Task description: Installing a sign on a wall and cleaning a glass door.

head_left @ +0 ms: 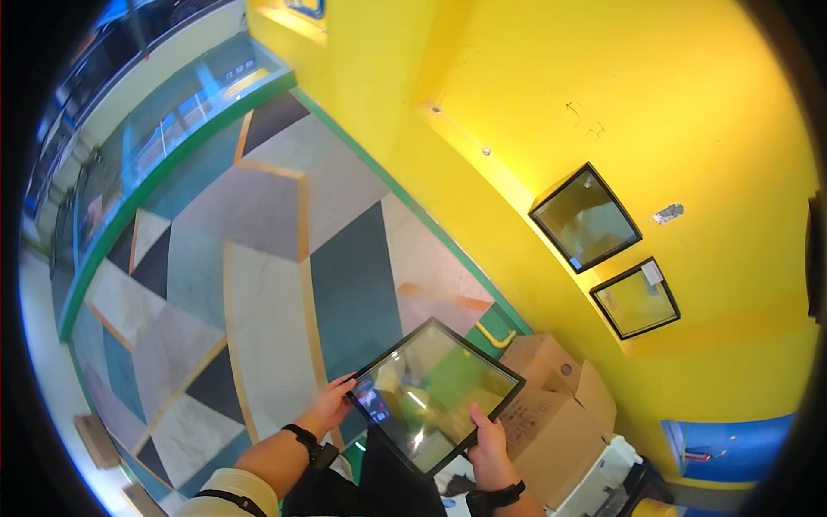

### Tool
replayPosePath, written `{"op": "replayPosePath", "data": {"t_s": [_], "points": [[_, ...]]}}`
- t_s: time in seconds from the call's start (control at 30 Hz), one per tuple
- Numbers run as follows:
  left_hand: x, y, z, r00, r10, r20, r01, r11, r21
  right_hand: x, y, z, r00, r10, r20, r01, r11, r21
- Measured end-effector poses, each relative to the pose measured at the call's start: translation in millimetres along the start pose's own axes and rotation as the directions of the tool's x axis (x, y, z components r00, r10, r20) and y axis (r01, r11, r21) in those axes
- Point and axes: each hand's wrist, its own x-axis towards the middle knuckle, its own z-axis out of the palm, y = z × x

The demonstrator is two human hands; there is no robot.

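A square, black-framed glass frame [439, 370] is held tilted in front of my body, its pane reflecting light and colours. My left hand [332, 405] grips its left corner, fingers closed around the edge. At the lower right edge, my right hand [489, 448] holds it too, with the thumb on the front of the frame and the other fingers mostly hidden behind. On the yellow wall [706, 103] to the right hang two similar black frames, an upper frame [586, 220] and a lower frame [636, 299] with a pale label on its corner.
Open cardboard boxes [551, 431] stand by the wall at lower right, beside a white container [603, 474]. A yellow bent pipe [497, 338] sticks out near them. A blue panel [741, 448] shows low on the wall. The patterned floor [267, 207] stretches left to a green-edged glass barrier [181, 164].
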Motion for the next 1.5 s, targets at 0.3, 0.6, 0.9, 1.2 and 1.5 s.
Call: {"op": "replayPosePath", "data": {"t_s": [0.3,0.6,0.9,1.2,1.5], "points": [[162.8,177.0,160.6,0.995,0.095,0.013,-0.096,0.990,0.101,91.1,-141.0,158.8,0.997,0.013,-0.077,-0.002,0.990,0.140],[311.0,345.7,327.2,0.996,-0.043,0.082,0.041,0.999,0.029,178.0,-242.1,331.0,0.980,-0.066,-0.186,0.122,0.943,0.308],[430.2,457.9,414.8,0.942,-0.310,0.128,0.279,0.936,0.213,259.0,-317.0,457.9,0.960,0.051,-0.275,0.083,0.886,0.456],[500.9,503.0,444.1,0.926,-0.376,0.034,0.338,0.866,0.369,319.7,-348.0,503.5,0.955,0.149,-0.258,0.027,0.819,0.573],[530.5,518.4,453.4,0.906,-0.422,-0.029,0.393,0.815,0.426,326.1,-362.8,536.2,0.932,0.184,-0.312,0.044,0.798,0.601]]}}
